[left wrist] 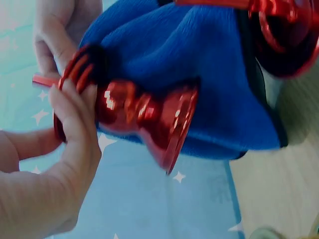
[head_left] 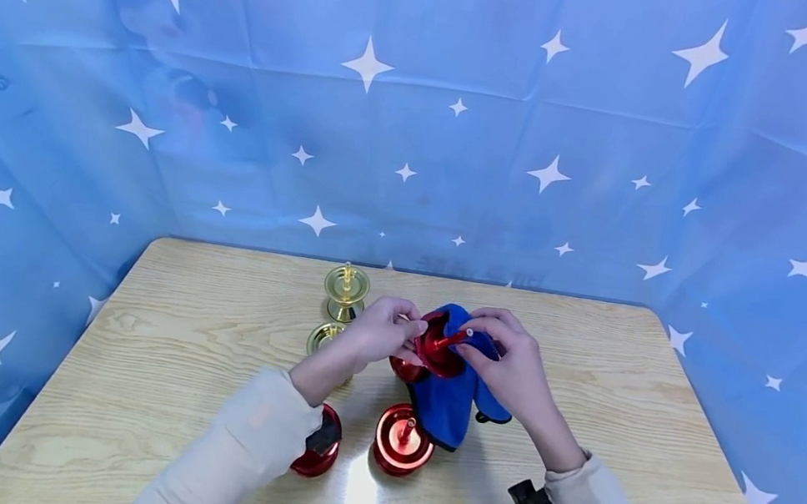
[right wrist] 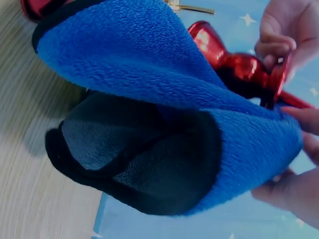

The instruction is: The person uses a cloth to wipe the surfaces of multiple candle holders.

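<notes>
A shiny red candle holder (head_left: 436, 358), with a flared base, a dish and a thin central tube, is held tilted above the table. The left hand (head_left: 380, 335) grips its dish by the rim, fingers curled around the edge in the left wrist view. Opposite, the right hand (head_left: 516, 368) pinches a blue plush cloth (head_left: 446, 409) with black edging against the dish, close to the tube. The cloth drapes below and behind the holder, its folds hanging down in the right wrist view. The holder's waist and base (left wrist: 167, 124) show clearly in the left wrist view.
Just below the cloth stands another red candle holder (head_left: 404, 445). A further red one (head_left: 314, 464) is partly hidden by the left sleeve. Two gold candle holders (head_left: 347, 287) stand farther back, the nearer partly behind the left arm. A starred blue curtain (head_left: 420, 119) surrounds the wooden table (head_left: 651, 451).
</notes>
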Demonstrator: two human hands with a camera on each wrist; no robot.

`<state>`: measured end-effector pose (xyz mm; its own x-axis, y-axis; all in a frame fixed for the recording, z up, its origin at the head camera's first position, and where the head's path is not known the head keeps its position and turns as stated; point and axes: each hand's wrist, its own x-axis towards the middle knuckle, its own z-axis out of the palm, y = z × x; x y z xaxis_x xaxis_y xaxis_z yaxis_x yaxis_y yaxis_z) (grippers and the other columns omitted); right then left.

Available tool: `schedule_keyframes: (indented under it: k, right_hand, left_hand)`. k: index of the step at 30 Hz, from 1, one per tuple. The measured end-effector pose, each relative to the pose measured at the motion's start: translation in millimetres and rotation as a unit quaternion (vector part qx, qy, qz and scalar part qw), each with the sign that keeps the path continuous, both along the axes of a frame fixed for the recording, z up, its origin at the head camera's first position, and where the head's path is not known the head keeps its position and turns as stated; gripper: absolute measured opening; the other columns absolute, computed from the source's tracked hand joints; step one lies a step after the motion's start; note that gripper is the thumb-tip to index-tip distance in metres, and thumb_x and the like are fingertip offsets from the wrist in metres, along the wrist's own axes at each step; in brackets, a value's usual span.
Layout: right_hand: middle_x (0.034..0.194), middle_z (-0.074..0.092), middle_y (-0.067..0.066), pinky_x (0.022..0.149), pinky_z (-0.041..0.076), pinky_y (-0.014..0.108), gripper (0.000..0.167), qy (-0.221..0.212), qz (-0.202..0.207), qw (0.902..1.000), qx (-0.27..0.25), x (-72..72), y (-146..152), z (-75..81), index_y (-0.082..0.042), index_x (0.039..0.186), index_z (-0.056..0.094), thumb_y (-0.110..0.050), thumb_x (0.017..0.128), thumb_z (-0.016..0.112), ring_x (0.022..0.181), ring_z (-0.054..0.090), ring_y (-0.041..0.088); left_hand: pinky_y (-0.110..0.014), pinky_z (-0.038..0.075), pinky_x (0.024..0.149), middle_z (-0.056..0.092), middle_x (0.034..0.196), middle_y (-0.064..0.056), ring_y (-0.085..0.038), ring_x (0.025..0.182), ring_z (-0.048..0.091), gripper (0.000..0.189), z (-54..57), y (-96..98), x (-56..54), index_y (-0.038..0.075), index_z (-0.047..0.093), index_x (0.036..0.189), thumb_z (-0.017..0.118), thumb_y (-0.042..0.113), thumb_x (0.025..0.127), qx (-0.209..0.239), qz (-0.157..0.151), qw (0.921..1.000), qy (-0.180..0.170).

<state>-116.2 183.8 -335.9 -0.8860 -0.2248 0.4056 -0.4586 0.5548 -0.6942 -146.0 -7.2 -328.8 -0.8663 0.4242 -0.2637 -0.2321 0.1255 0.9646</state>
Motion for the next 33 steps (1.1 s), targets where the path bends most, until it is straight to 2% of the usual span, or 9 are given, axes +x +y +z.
schedule_keyframes:
  k: [4, 8, 13, 15, 19, 22, 27, 30, 33]
  right_hand:
    - [0.103, 0.056, 0.013, 0.064, 0.047, 0.039, 0.020, -0.002, -0.027, 0.9995, 0.016, 3.2, -5, 0.8, -0.001, 0.090, 0.065, 0.005, 0.073, 0.072, 0.087, 0.056, 0.028]
    - [0.098, 0.056, 0.011, 0.059, 0.044, 0.032, 0.019, 0.004, -0.025, 0.9995, 0.020, 8.5, -11, -0.6, -0.004, 0.087, 0.065, 0.009, 0.073, 0.070, 0.080, 0.054, 0.023]
    - [0.095, 0.059, 0.008, 0.058, 0.044, 0.026, 0.021, 0.007, -0.020, 0.9998, 0.006, 10.3, -10, -0.1, -0.005, 0.085, 0.066, 0.013, 0.073, 0.066, 0.077, 0.054, 0.019]
    - [0.094, 0.060, 0.007, 0.061, 0.046, 0.022, 0.021, -0.003, -0.026, 0.9996, -0.014, 10.0, -6, 1.9, -0.005, 0.084, 0.066, 0.014, 0.075, 0.064, 0.080, 0.055, 0.018]
    - [0.095, 0.061, 0.006, 0.071, 0.048, 0.017, 0.018, -0.021, -0.046, 0.9968, -0.061, 9.6, 4, 9.0, -0.004, 0.085, 0.066, 0.012, 0.078, 0.062, 0.088, 0.055, 0.013]
    - [0.096, 0.060, 0.007, 0.074, 0.047, 0.015, 0.014, -0.026, -0.054, 0.9947, -0.083, 8.7, 9, 13.6, -0.003, 0.085, 0.065, 0.010, 0.080, 0.062, 0.090, 0.054, 0.009]
    - [0.097, 0.060, 0.009, 0.075, 0.048, 0.016, 0.011, -0.028, -0.037, 0.9932, -0.106, 7.8, 7, 13.9, 0.000, 0.086, 0.065, 0.009, 0.080, 0.063, 0.091, 0.054, 0.009]
    - [0.097, 0.059, 0.010, 0.075, 0.049, 0.017, 0.012, -0.024, -0.035, 0.9911, -0.126, 7.8, 4, 11.1, 0.000, 0.086, 0.065, 0.010, 0.079, 0.064, 0.091, 0.055, 0.010]
    - [0.098, 0.059, 0.011, 0.075, 0.049, 0.018, 0.013, -0.022, -0.030, 0.9880, -0.150, 7.9, 3, 7.3, 0.002, 0.087, 0.064, 0.011, 0.078, 0.064, 0.091, 0.056, 0.011]
  left_hand:
    - [-0.037, 0.053, 0.072, 0.051, 0.067, -0.008, -0.024, 0.061, 0.065, 0.012, -2.5, 4.2, 2.0, -0.007, 0.050, 0.090, 0.046, 0.003, 0.095, 0.026, 0.059, 0.9979, -0.006]
    - [-0.039, 0.053, 0.074, 0.046, 0.072, -0.008, -0.021, 0.059, 0.063, 0.009, -4.4, 10.7, 2.6, -0.008, 0.047, 0.096, 0.045, 0.001, 0.095, 0.061, 0.105, 0.9924, -0.017]
    - [-0.040, 0.052, 0.076, 0.045, 0.075, -0.010, -0.019, 0.059, 0.064, 0.010, -4.9, 11.6, 0.6, -0.010, 0.046, 0.098, 0.043, 0.000, 0.095, 0.079, 0.124, 0.9888, -0.024]
    - [-0.037, 0.052, 0.075, 0.048, 0.078, -0.012, -0.019, 0.061, 0.064, 0.010, -3.9, 8.1, -1.9, -0.009, 0.046, 0.098, 0.043, 0.001, 0.095, 0.086, 0.133, 0.9869, -0.030]
    - [-0.032, 0.053, 0.072, 0.053, 0.089, -0.019, -0.016, 0.062, 0.062, 0.014, 2.0, -1.7, -8.4, -0.013, 0.047, 0.101, 0.043, -0.001, 0.095, 0.132, 0.156, 0.9780, -0.042]
    - [-0.031, 0.053, 0.071, 0.057, 0.097, -0.024, -0.016, 0.065, 0.062, 0.019, 9.8, -7.3, -10.7, -0.016, 0.050, 0.105, 0.042, -0.002, 0.095, 0.163, 0.157, 0.9729, -0.046]
    - [-0.034, 0.053, 0.071, 0.059, 0.101, -0.026, -0.020, 0.070, 0.064, 0.021, 20.3, -7.5, -7.6, -0.016, 0.051, 0.107, 0.041, -0.001, 0.095, 0.186, 0.127, 0.9734, -0.043]
    - [-0.033, 0.054, 0.069, 0.062, 0.092, -0.025, -0.019, 0.065, 0.065, 0.021, 21.2, -4.8, -4.4, -0.016, 0.052, 0.103, 0.043, 0.000, 0.095, 0.176, 0.116, 0.9770, -0.031]
    - [-0.028, 0.054, 0.066, 0.063, 0.080, -0.017, -0.015, 0.061, 0.062, 0.021, 19.3, -2.6, -1.6, -0.013, 0.055, 0.101, 0.046, 0.004, 0.095, 0.137, 0.119, 0.9833, -0.006]
